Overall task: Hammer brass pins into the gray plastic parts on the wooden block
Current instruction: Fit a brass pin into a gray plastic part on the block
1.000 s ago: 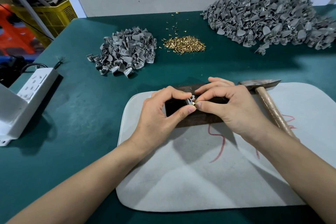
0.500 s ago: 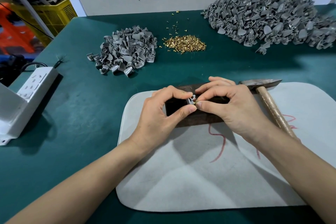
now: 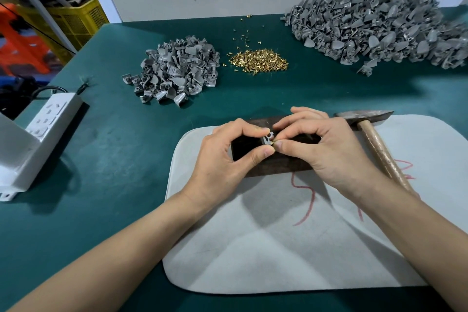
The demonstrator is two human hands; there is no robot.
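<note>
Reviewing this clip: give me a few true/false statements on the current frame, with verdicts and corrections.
1. The hammer lies right of the hands, held by neither. True.
2. The left hand pinches the gray plastic part over the wooden block. True.
3. The right hand lies open, holding nothing. False: its fingertips pinch a brass pin at the part.
4. The brass pin pile lies left of both gray piles. False: it lies between the smaller pile and the larger pile.
5. A white power strip lies near the table's left edge. True.
</note>
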